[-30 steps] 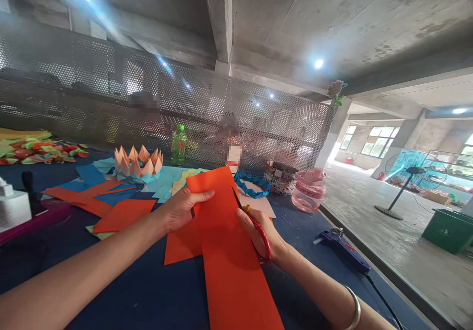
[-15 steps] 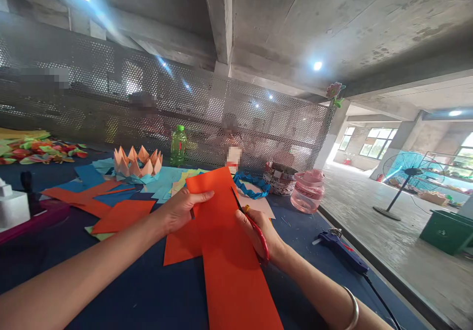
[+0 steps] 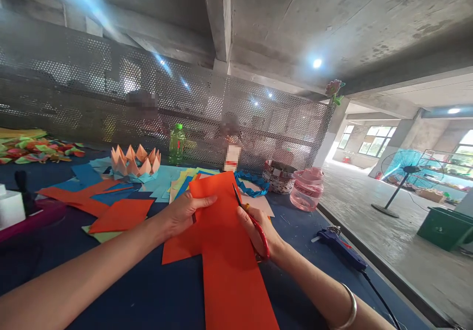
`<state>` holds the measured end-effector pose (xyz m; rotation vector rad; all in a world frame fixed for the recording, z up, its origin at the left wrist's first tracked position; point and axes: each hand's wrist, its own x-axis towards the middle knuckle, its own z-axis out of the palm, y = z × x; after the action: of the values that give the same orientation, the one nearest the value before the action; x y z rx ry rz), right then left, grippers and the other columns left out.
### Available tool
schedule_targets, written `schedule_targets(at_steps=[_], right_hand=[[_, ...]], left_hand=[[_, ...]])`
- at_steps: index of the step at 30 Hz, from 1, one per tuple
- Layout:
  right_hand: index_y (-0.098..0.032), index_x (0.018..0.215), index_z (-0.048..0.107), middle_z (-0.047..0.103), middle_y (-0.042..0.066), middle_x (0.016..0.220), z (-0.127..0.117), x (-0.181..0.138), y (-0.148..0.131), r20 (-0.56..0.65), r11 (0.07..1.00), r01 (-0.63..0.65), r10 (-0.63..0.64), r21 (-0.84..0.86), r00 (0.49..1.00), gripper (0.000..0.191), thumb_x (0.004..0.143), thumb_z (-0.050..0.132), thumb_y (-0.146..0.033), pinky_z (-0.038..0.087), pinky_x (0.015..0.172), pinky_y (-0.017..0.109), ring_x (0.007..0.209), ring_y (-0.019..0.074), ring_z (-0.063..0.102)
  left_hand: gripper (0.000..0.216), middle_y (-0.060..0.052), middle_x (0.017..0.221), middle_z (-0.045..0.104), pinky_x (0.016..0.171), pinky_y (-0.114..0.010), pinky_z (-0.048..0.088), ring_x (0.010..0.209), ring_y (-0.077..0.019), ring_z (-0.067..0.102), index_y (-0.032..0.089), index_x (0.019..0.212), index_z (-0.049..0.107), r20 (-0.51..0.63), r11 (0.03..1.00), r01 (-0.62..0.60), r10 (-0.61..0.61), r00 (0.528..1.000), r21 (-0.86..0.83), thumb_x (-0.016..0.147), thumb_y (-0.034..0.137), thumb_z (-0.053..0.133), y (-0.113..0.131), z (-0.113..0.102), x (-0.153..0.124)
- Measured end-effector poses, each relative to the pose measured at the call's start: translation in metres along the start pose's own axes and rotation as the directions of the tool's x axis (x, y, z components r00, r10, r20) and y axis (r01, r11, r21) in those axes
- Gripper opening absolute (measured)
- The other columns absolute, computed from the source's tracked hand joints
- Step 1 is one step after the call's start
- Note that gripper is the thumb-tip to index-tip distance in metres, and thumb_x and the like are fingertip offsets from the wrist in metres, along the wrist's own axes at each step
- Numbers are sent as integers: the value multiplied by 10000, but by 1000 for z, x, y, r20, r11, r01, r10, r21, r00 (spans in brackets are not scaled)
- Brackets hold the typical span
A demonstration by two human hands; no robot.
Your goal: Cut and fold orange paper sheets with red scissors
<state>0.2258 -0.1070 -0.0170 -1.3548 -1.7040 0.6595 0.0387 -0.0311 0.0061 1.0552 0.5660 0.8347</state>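
Observation:
My left hand (image 3: 185, 214) pinches the left edge of a long orange paper sheet (image 3: 229, 266), thumb on top. The sheet is held above the table and runs down toward me. My right hand (image 3: 262, 231) grips red-handled scissors (image 3: 263, 239), whose dark blade lies along the sheet's upper right edge. How far the blades are apart I cannot tell. Beneath the sheet lies another orange paper piece (image 3: 181, 244). Behind it are a pale pink paper (image 3: 258, 204) and a blue folded-paper ring (image 3: 253, 184).
A peach-and-blue paper lotus (image 3: 136, 165) stands among blue and orange papers at left. A green bottle (image 3: 177, 145), a woven basket (image 3: 279, 176) and a pink jug (image 3: 306, 189) line the back. At right lies a blue glue gun (image 3: 342, 248) with its cord.
The top of the orange sheet has dipped slightly and its far edge has shifted a little to the right. Both hands keep their hold; the view has moved slightly.

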Motion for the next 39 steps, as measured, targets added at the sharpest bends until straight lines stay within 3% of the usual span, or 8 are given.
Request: schedule_targets(at_steps=[11, 21, 28, 36, 39], right_hand=[[-163, 705, 495, 475, 10, 651, 1, 0, -4, -53, 998, -51, 53, 39, 997, 561, 835, 443, -705, 287, 514, 236, 616, 126, 383], [-145, 802, 561, 557, 49, 710, 5, -2, -8, -45, 984, -59, 67, 166, 997, 597, 802, 477, -736, 345, 521, 251, 628, 152, 455], [-177, 653, 420, 406, -16, 633, 2, 0, 2, -77, 996, 32, -38, -79, 996, 570, 866, 395, -706, 278, 516, 235, 598, 107, 349], [-154, 762, 568, 497, 19, 686, -1, -1, -2, -67, 999, 34, -34, -9, 997, 598, 870, 378, -711, 334, 557, 242, 653, 146, 448], [-149, 766, 582, 494, 13, 671, 0, 0, 0, -70, 1000, 6, -5, 7, 997, 606, 867, 382, -712, 340, 558, 243, 639, 140, 444]], left_hand=[[312, -113, 933, 776, 762, -380, 570, 817, -297, 736, 155, 913, 754, 26, 1000, -28, 28, 999, 13, 621, 217, 843, 0, 3, -2], [324, -113, 970, 771, 774, -373, 563, 874, -303, 726, 158, 931, 750, 34, 999, -38, 37, 999, 24, 628, 227, 842, 1, 3, -1], [278, -94, 896, 780, 762, -379, 562, 801, -291, 735, 176, 896, 760, 9, 1000, -11, 11, 1000, 18, 631, 217, 835, 1, 3, -3], [177, -98, 819, 778, 726, -364, 574, 791, -288, 733, 158, 731, 754, 95, 999, 21, -24, 995, 35, 628, 267, 848, -9, 0, -2], [175, -98, 847, 780, 738, -359, 578, 807, -281, 735, 162, 760, 760, 111, 999, 32, -34, 993, 22, 644, 263, 841, -12, -2, 0]])
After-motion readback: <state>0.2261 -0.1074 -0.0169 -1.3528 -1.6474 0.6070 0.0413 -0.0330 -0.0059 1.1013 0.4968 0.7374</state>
